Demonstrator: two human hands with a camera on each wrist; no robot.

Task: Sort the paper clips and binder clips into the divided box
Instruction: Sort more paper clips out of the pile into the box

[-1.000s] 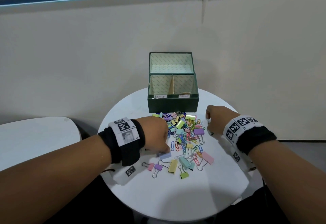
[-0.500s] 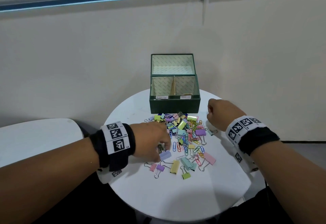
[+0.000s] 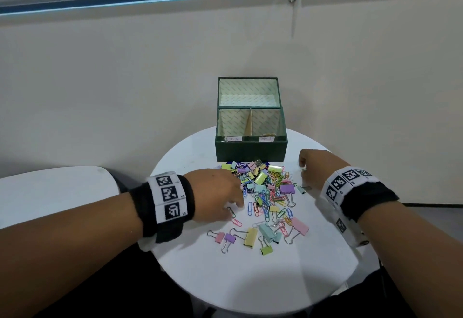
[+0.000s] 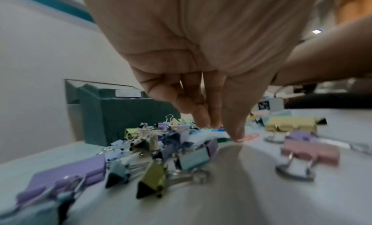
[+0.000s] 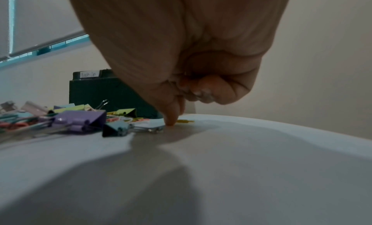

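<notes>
A green divided box (image 3: 250, 152) stands open at the back of the round white table (image 3: 250, 280), with a label on each front compartment. In front of it lies a mixed pile of coloured paper clips and binder clips (image 3: 265, 190). My left hand (image 3: 235, 206) reaches down at the pile's left edge. Its straight fingers and thumb (image 4: 237, 137) touch flat paper clips, a green paper clip (image 4: 223, 139) among them. My right hand (image 3: 302, 167) is right of the pile, its other fingers curled. Its thumb and forefinger (image 5: 171, 121) pinch the end of a yellow paper clip (image 5: 185, 121) lying on the table.
A row of binder clips (image 3: 250, 236) lies nearer me than the pile. A small teal binder clip (image 3: 302, 189) sits just left of my right wrist. A second white table (image 3: 50, 192) stands at the left. The wall rises right behind the box.
My left wrist has turned and its fingers now reach down onto paper clips. The lilac binder clip that lay at those fingertips is gone from there. My right hand has hardly moved.
</notes>
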